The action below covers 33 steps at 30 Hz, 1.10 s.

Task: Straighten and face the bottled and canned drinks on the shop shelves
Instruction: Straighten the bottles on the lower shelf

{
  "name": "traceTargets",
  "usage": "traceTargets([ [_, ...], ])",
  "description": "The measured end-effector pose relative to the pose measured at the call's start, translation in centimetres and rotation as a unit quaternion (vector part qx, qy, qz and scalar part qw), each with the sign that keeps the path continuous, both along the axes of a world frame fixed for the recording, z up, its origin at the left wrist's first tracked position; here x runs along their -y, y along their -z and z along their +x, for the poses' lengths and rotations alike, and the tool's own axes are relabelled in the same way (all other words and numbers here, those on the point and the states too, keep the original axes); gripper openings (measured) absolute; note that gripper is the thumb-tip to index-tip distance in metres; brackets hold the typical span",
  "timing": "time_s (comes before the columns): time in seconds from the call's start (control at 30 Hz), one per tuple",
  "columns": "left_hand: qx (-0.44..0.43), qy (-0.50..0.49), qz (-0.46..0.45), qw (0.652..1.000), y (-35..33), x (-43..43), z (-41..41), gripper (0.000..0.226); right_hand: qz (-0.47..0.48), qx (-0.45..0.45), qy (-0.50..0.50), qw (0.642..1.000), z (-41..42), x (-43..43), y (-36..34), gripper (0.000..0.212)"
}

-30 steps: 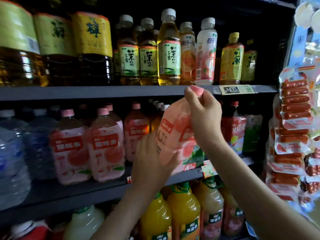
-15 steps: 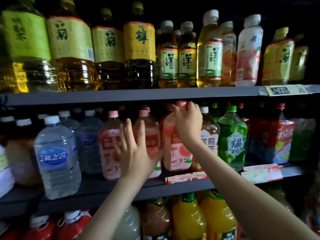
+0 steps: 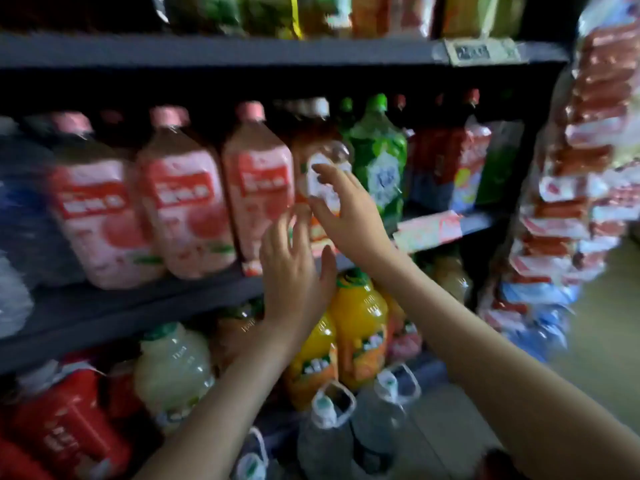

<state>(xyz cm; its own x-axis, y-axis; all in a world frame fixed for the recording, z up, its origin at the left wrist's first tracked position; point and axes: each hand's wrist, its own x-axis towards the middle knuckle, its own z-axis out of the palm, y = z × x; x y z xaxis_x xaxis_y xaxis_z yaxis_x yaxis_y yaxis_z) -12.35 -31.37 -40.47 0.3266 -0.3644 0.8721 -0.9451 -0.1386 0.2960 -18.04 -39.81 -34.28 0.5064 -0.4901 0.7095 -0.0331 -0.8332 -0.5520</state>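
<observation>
Grey shelf under pink bottles; both hands spread, left hand, right hand.

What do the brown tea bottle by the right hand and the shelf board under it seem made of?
Tea bottle: likely clear plastic, glossy; bright highlights on its shoulder, brown liquid showing through. Shelf board: dark grey, matte, perhaps painted metal; blur leaves it open.

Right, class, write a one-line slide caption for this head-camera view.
Left hand and right hand reach for a brown bottle beside pink bottles on a shelf.
</observation>
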Motion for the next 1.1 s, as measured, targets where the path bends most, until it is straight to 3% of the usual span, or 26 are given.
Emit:
traceTargets([
  [0.1, -0.094, 0.139, 0.127, 0.978, 7.0, 2.8, -6.2, 0.050, 0.080, -0.058, 0.083, 0.992, -7.7, 3.2, 8.4, 0.037],
  [0.23, -0.186, 0.274, 0.352, 0.875, 16.1, 4.8, -14.0, 0.046, 0.198, -0.254, 0.158, 0.933, -19.6, 5.3, 21.8, 0.033],
  [0.3, -0.190, 0.308, 0.433, 0.825, 19.3, 5.3, -17.2, 0.047, 0.232, -0.363, 0.185, 0.883, -24.8, 4.8, 27.3, 0.049],
  [0.4, -0.173, 0.306, 0.516, 0.781, 22.2, 5.6, -19.8, 0.048, 0.224, -0.547, 0.249, 0.767, -29.7, 3.2, 32.4, 0.070],
  [0.47, -0.163, 0.303, 0.539, 0.769, 23.3, 5.8, -20.6, 0.047, 0.235, -0.563, 0.270, 0.745, -30.9, 2.7, 34.2, 0.065],
  [0.6, -0.163, 0.290, 0.546, 0.769, 23.4, 5.7, -20.2, 0.046, 0.277, -0.497, 0.277, 0.774, -30.2, 3.8, 35.5, 0.048],
  [0.8, -0.180, 0.277, 0.537, 0.776, 20.9, 5.7, -18.2, 0.046, 0.251, -0.468, 0.299, 0.793, -29.2, 4.9, 34.4, 0.029],
  [0.9, -0.181, 0.285, 0.553, 0.762, 19.1, 5.9, -17.4, 0.056, 0.227, -0.436, 0.283, 0.824, -28.0, 4.2, 32.0, 0.026],
  [1.0, -0.193, 0.312, 0.584, 0.724, 17.1, 6.6, -17.5, 0.084, 0.201, -0.361, 0.276, 0.868, -26.6, 4.4, 26.2, 0.032],
  [1.03, -0.205, 0.337, 0.566, 0.724, 16.4, 6.9, -17.6, 0.089, 0.190, -0.320, 0.266, 0.889, -26.1, 4.5, 23.7, 0.032],
  [1.1, -0.230, 0.374, 0.463, 0.770, 14.1, 7.6, -17.3, 0.081, 0.175, -0.212, 0.242, 0.931, -25.1, 5.0, 18.8, 0.032],
])
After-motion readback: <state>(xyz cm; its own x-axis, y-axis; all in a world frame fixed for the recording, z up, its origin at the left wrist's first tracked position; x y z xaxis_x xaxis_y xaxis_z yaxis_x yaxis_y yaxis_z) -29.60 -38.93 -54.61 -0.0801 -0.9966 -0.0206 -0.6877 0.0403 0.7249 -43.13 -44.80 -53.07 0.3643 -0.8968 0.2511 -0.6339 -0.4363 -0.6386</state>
